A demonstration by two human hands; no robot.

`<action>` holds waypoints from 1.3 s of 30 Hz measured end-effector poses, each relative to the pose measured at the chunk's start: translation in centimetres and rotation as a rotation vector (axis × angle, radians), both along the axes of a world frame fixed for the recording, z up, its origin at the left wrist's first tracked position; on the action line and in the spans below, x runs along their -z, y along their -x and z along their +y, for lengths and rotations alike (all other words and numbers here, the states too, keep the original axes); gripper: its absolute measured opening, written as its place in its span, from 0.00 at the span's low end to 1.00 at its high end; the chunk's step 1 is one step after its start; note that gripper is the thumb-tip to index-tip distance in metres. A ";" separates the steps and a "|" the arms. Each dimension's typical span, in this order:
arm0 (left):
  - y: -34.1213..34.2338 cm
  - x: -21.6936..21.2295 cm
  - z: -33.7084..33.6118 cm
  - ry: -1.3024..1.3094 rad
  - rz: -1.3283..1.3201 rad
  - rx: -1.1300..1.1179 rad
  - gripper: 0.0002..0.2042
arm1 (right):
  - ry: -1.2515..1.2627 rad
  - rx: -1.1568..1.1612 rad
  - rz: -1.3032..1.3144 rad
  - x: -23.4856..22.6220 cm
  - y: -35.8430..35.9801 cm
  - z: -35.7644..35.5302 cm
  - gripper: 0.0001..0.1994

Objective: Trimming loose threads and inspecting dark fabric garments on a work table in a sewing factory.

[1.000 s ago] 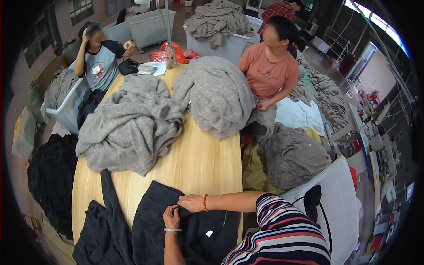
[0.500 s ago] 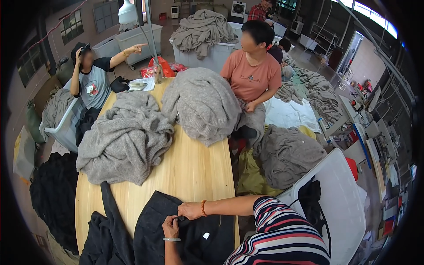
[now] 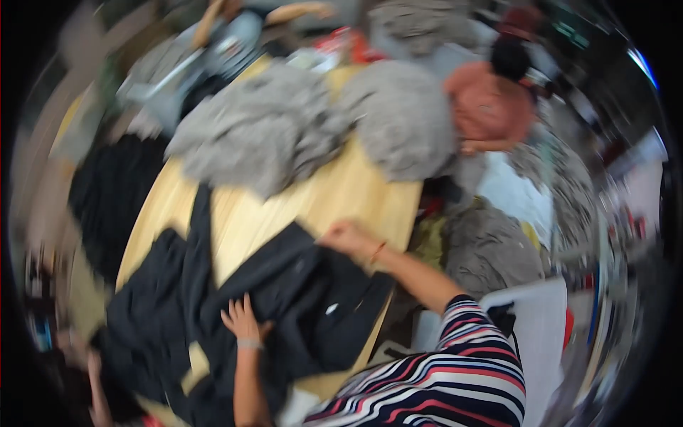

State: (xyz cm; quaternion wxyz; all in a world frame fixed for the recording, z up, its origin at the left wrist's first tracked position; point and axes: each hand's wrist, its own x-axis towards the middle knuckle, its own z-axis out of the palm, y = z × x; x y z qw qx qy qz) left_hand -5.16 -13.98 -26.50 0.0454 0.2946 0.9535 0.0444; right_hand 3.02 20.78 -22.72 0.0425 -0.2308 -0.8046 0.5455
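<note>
A black garment [image 3: 284, 274] lies spread over the near part of the wooden table, with a small white patch [image 3: 331, 309] on it. My left hand [image 3: 242, 319] rests on this garment, fingers spread apart. At the garment's far right edge my right hand [image 3: 345, 237] is closed, its fingertips pinching the cloth; blur softens the detail there. More black cloth [image 3: 146, 285] lies in folds to the left, a narrow strip of it reaching up the table.
Two grey knit heaps [image 3: 263, 128] [image 3: 402, 117] cover the table's [image 3: 242, 228] far part. Black fabric [image 3: 117, 199] is piled at left, grey cloth [image 3: 491, 245] at right. A white bin [image 3: 544, 327] stands by my right arm. Co-workers are at far left, far right and lower left.
My view has swung down and left, blurring the picture. My hands, together at the garment before, are now apart: the left has opened flat, the right sits at the far edge.
</note>
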 end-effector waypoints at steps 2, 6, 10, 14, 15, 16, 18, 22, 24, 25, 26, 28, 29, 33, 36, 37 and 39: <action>1.3 4.7 -4.6 0.017 -0.167 -0.088 0.26 | -0.448 -0.026 -0.059 0.2 -0.4 1.9 0.12; -1.9 -0.1 -2.4 -0.666 -0.241 -0.175 0.08 | -0.561 -0.485 0.087 -3.6 0.6 -4.0 0.42; -6.1 -8.3 5.3 -0.972 -0.332 0.373 0.12 | -0.377 -0.946 0.169 -3.3 1.8 -9.9 0.50; -7.5 -11.0 5.2 -1.018 -0.439 0.457 0.12 | -0.007 -1.178 -0.086 -4.3 1.7 -9.7 0.20; -7.4 -10.5 4.2 -1.025 -0.424 0.440 0.12 | 0.024 -1.190 -0.245 -4.8 0.5 -9.1 0.13; -7.1 -10.1 2.7 -0.988 -0.418 0.339 0.12 | -0.058 -1.222 -0.176 -4.2 -1.4 -8.3 0.11; -7.0 -8.1 -0.8 -0.878 -0.311 0.106 0.14 | -0.104 -1.339 -0.475 -5.6 -2.2 -8.3 0.09; -9.1 -3.8 -9.7 -0.629 -0.022 -0.308 0.17 | -0.006 -1.380 -0.988 -8.5 0.8 -9.1 0.10; -9.9 -4.9 -12.6 -0.555 0.050 -0.468 0.18 | -0.590 -1.279 -0.545 -8.1 6.7 -9.1 0.15; -10.6 -6.1 -13.8 -0.495 0.108 -0.572 0.18 | -0.328 -1.176 -0.746 -12.5 13.2 -11.9 0.30; -11.0 -6.0 -14.9 -0.403 0.188 -0.666 0.20 | -0.734 -1.132 -0.462 -11.0 19.0 -10.6 0.36; -12.8 -5.9 -17.3 -0.267 0.279 -0.917 0.26 | -0.711 -0.614 -0.042 -18.6 27.9 -16.4 0.28; -12.6 -6.3 -18.2 -0.270 0.302 -1.010 0.30 | -0.893 -0.514 0.248 -22.6 34.9 -15.3 0.24; -15.5 -4.1 -23.0 -0.188 0.384 -1.406 0.45 | 0.086 -0.559 1.254 -34.0 38.4 -22.8 0.39; -17.2 -1.3 -25.9 -0.110 0.378 -1.595 0.48 | -0.111 -0.752 1.139 -30.0 36.1 -26.5 0.25; -18.7 -1.2 -27.1 -0.147 0.183 -1.713 0.49 | 0.079 -0.906 0.931 -25.5 33.8 -29.0 0.21; -19.7 1.1 -28.3 -0.198 0.068 -1.677 0.46 | -0.543 -1.131 0.897 -16.3 30.3 -29.0 0.23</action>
